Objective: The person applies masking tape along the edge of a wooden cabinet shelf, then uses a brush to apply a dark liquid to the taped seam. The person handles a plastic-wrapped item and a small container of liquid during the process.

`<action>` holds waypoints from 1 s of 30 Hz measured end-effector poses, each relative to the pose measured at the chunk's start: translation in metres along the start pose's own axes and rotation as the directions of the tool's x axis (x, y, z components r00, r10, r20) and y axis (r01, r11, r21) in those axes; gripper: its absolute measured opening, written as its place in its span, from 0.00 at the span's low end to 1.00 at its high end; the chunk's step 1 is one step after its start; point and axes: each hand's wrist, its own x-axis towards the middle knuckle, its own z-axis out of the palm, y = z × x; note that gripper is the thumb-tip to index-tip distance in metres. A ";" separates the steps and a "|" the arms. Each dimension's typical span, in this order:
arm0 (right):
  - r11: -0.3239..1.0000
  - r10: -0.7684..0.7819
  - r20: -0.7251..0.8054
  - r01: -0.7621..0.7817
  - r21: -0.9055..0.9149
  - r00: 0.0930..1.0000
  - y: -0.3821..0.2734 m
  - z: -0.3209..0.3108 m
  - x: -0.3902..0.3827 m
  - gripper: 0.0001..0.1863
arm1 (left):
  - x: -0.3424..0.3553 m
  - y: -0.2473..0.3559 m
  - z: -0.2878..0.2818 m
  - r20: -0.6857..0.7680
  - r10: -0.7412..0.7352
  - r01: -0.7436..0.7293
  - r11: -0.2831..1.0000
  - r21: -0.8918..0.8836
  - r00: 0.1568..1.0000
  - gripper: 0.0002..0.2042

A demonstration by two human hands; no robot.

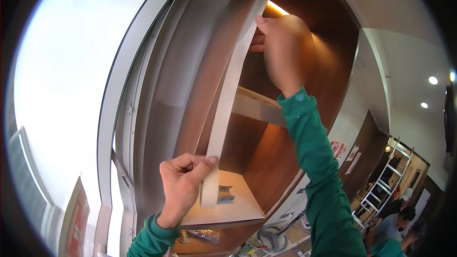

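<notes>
A pale strip of masking tape [230, 90] runs up along the front edge of a brown wooden cabinet [281, 162]. Low on that edge, my left hand [181, 181] is closed on the tape roll [209, 192], its thumb pressed on the tape. Higher up, my right hand [285, 54] grips the taped edge, thumb on the near side and fingertips behind it. Much of that hand is blurred. Below the roll, a small grey channel-shaped piece [225, 194] lies on the light cabinet shelf [245, 204].
At left stands a bright window with a pale frame [119, 66]. A light strip [277, 7] glows inside the cabinet. Lower right are a coiled hose [273, 239], a ladder [384, 181] and a crouching person [395, 231]. Clear plastic wrapping [204, 235] lies under the shelf.
</notes>
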 end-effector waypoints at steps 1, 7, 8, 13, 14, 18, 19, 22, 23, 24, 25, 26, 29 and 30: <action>1.000 0.004 -0.026 -0.004 0.026 1.000 0.004 0.003 -0.001 0.16 | -0.005 0.004 0.002 -0.003 0.042 -0.042 0.999 0.017 0.999 0.07; 0.985 -0.109 -0.074 0.117 0.124 0.991 0.029 0.019 -0.006 0.17 | -0.024 0.023 0.014 0.046 0.236 -0.237 0.971 0.021 0.971 0.05; 0.982 -0.125 -0.073 0.134 0.130 0.989 0.032 0.020 -0.006 0.17 | -0.025 0.023 0.012 0.043 0.244 -0.245 0.969 0.026 0.969 0.06; 0.975 -0.096 -0.014 0.097 0.200 0.995 0.036 0.017 -0.007 0.22 | -0.016 0.010 -0.001 -0.021 0.189 -0.189 0.982 -0.001 0.982 0.08; 0.976 -0.087 -0.009 0.087 0.201 0.996 0.035 0.016 -0.009 0.23 | -0.011 0.009 -0.004 -0.020 0.115 -0.114 0.993 0.030 0.993 0.09; 0.987 -0.076 0.033 0.071 0.141 0.997 0.036 0.013 -0.011 0.29 | 0.023 -0.013 -0.011 0.002 -0.063 0.063 0.998 -0.028 0.998 0.12; 0.986 -0.093 0.044 0.086 0.144 0.995 0.037 0.014 -0.012 0.30 | 0.028 -0.020 -0.013 0.016 -0.074 0.075 0.995 -0.062 0.997 0.12; 0.983 -0.126 0.074 0.115 0.140 0.989 0.041 0.014 -0.014 0.32 | 0.033 -0.023 -0.014 0.037 -0.088 0.090 0.993 -0.079 0.995 0.12; 0.985 -0.126 0.085 0.115 0.132 0.988 0.040 0.014 -0.015 0.33 | 0.033 -0.023 -0.013 0.031 -0.086 0.089 0.993 -0.079 0.996 0.12; 0.986 -0.126 0.096 0.114 0.123 0.987 0.039 0.013 -0.015 0.34 | 0.033 -0.022 -0.012 0.026 -0.086 0.088 0.993 -0.078 0.996 0.12; 0.987 -0.121 0.096 0.109 0.122 0.988 0.038 0.013 -0.016 0.34 | 0.033 -0.021 -0.013 0.031 -0.092 0.094 0.993 -0.069 0.995 0.12; 0.987 -0.116 0.097 0.104 0.121 0.988 0.037 0.014 -0.017 0.35 | 0.034 -0.019 -0.013 0.035 -0.098 0.100 0.993 -0.060 0.995 0.11; 0.987 -0.125 0.105 0.113 0.115 0.987 0.040 0.014 -0.019 0.36 | 0.035 -0.021 -0.015 0.034 -0.117 0.119 0.991 -0.065 0.993 0.11; 0.986 -0.135 0.108 0.123 0.111 0.985 0.041 0.014 -0.018 0.36 | 0.035 -0.021 -0.015 0.033 -0.120 0.122 0.990 -0.073 0.992 0.11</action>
